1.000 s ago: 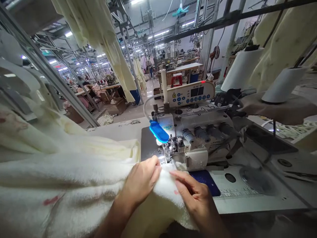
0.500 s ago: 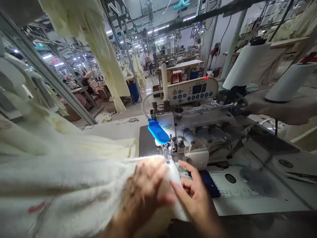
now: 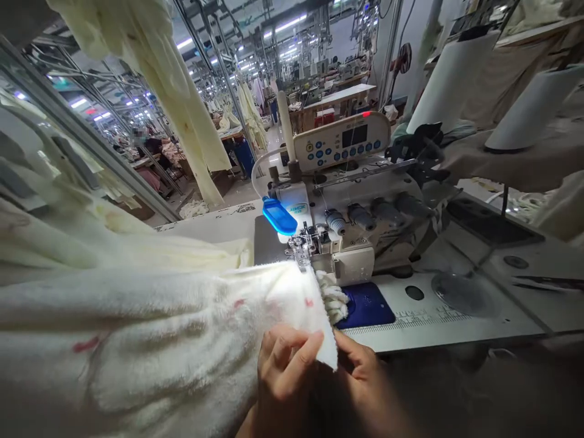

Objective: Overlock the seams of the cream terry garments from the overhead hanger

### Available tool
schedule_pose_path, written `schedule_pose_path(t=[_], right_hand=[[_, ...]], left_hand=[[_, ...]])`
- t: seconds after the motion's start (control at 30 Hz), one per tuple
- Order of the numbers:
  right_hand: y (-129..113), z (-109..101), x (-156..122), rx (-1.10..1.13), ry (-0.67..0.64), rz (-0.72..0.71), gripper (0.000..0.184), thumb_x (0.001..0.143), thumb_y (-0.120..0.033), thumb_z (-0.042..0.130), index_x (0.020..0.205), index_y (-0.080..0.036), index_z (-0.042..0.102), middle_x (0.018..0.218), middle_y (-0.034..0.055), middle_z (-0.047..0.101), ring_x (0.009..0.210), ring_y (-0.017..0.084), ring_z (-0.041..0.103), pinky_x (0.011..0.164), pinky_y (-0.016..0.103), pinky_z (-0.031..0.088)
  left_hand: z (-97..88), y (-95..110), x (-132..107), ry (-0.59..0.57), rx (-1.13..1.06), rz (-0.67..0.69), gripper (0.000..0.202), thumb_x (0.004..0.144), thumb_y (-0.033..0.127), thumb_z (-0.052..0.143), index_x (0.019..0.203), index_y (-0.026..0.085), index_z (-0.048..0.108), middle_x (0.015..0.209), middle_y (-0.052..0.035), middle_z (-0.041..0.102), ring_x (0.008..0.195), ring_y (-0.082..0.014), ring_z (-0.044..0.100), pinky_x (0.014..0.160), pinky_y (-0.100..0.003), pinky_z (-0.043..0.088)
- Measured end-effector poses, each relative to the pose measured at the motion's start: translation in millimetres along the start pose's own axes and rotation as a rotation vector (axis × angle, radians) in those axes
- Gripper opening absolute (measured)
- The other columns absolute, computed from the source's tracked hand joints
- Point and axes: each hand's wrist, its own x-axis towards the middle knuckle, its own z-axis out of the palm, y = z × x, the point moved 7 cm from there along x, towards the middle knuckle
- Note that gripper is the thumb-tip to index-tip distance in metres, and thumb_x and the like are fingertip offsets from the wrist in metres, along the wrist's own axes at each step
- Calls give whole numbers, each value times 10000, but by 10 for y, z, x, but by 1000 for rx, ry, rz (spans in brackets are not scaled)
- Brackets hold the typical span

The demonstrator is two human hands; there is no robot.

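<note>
White fleecy fabric (image 3: 196, 328) with a few red marks spreads from the left up to the presser foot (image 3: 301, 252) of an overlock sewing machine (image 3: 360, 225). My left hand (image 3: 289, 359) is closed on the fabric close to its right edge, thumb and fingers pinched together. At the edge's lower corner, my right hand (image 3: 362, 368) grips the cloth from the right side, and its fingertips are partly hidden behind it. A lamp glows on the fabric by the needle. White fluffy trimmings (image 3: 334, 298) bunch up just right of the edge.
A blue pad (image 3: 369, 304) and a printed ruler scale (image 3: 429, 321) lie right of the fabric. Farther right are a clear round dish (image 3: 460, 292) and tweezers (image 3: 547, 282). Large thread cones (image 3: 451, 85) stand behind. Pale cloth (image 3: 182, 97) hangs at the left.
Both hands have moved down, toward me, from beside the presser foot to the fabric's lower edge. The right hand's fingers have closed on the edge. The view has shifted slightly.
</note>
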Motion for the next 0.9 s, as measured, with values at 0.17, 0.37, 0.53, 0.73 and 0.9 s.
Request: schedule_pose_path(t=[0.17,0.37,0.53,0.73,0.9], right_hand=[[-89,-93,-167,-178,17,-53,236,785,-323,534,605,-171,515,591,-18,457,563,130,439,489,201,355],[-221,-185,-180,-278,-42,-118,269,788,-330,520,572,-173,496,559,-20,439,533,115,415,496,199,341],[-196,-163,-184,-273,-89,-93,264,827,-344,516,637,-162,531,566,-22,465,529,105,437,490,187,364],[-332,-257,-169,-382,-15,-284,124,839,-291,544,760,-196,557,658,-20,544,535,108,493,510,199,431],[-638,-310,-172,-650,208,-832,217,872,-163,487,1066,-241,542,1110,63,541,783,136,576,717,254,492]], left_hand=[[-123,74,17,55,-71,-43,334,759,39,580,1041,219,594,732,-10,568,722,-132,530,652,-262,474],[-122,194,26,72,-8,30,287,755,39,574,1008,170,612,767,-36,568,754,-144,530,677,-287,460],[-82,311,-11,84,293,123,277,734,108,620,1008,132,588,897,-80,604,896,-191,557,814,-353,421],[-144,250,57,-54,284,161,199,784,146,580,982,130,600,811,-58,622,797,-160,572,788,-321,394],[-192,235,103,-18,216,167,189,787,113,536,963,132,602,748,-45,605,723,-145,543,745,-313,392]])
